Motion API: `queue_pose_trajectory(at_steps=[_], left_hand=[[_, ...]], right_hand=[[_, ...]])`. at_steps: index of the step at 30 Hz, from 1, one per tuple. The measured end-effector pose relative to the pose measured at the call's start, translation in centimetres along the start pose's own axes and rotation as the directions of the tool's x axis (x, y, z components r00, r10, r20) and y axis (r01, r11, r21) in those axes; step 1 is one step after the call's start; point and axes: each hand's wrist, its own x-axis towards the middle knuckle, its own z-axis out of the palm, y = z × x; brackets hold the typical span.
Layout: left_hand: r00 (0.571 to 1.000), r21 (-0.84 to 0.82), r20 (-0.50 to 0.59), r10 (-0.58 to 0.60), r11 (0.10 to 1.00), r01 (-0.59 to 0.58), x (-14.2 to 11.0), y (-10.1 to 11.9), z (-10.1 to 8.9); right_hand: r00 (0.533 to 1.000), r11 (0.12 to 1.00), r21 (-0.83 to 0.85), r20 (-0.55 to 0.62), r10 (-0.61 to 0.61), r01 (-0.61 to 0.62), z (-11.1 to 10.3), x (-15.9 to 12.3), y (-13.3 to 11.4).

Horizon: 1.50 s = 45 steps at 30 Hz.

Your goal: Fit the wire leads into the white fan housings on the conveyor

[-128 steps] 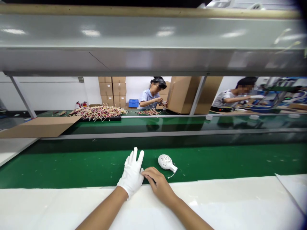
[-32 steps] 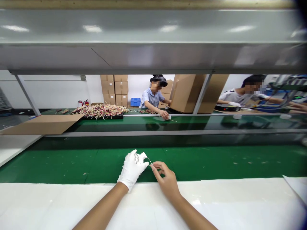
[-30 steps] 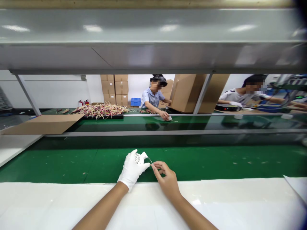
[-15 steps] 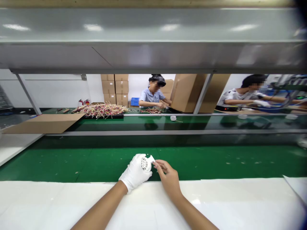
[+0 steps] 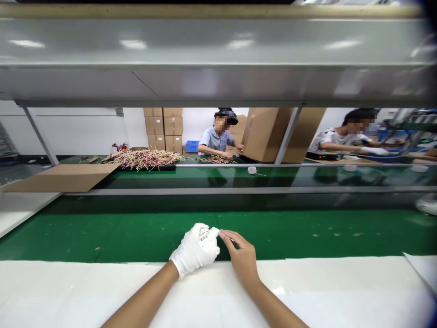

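My left hand (image 5: 194, 251), in a white glove, holds a small white perforated plastic device (image 5: 205, 236) with its round grille facing up and part of it hidden by the glove. My right hand (image 5: 241, 257) is bare and sits just to the right. Its fingertips pinch near the device's stem, on a thin white cord (image 5: 226, 236) that is hard to make out here. Both hands are above the green conveyor belt (image 5: 136, 237), close to its near edge.
A white sheet (image 5: 102, 282) covers the near bench. A grey overhead beam (image 5: 205, 82) crosses the view. On the far belt (image 5: 273, 175) are a small white round item (image 5: 251, 170) and a pile of thin strands (image 5: 145, 160). Two co-workers (image 5: 216, 139) (image 5: 346, 136) work beyond it, near cardboard boxes (image 5: 163, 127).
The white device has gone from lying on the belt to being held in my left hand, turned with its grille up. My right hand has moved from the glove to the cord.
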Motion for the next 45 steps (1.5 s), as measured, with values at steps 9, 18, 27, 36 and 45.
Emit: queue_pose_trajectory(at_steps=[9,18,27,36,45], left_hand=[[0.987,-0.366,-0.038,-0.157,0.921,0.133,-0.4,-0.5,0.3],[0.983,0.057,0.002,0.185,0.981,-0.185,0.0,-0.5,-0.4],[0.998,-0.16,0.028,0.048,0.986,-0.043,-0.2,-0.7,-0.9],[0.996,-0.03,-0.001,0.094,0.995,-0.094,-1.6,1.0,-1.3],[0.985,0.126,0.036,0.17,0.977,-0.173,-1.8,1.3,-1.5]], right_hand=[[0.979,0.978,-0.077,0.075,-0.188,0.194,-0.2,0.2,0.5],[0.989,0.987,-0.06,0.022,-0.146,0.147,-0.3,0.2,-0.2],[0.976,0.97,0.118,0.086,0.202,-0.211,-0.3,0.2,-0.3],[0.936,0.896,0.273,0.129,0.327,-0.351,0.0,0.3,-0.9],[0.888,0.784,0.419,0.256,0.382,-0.458,0.1,0.5,-0.4]])
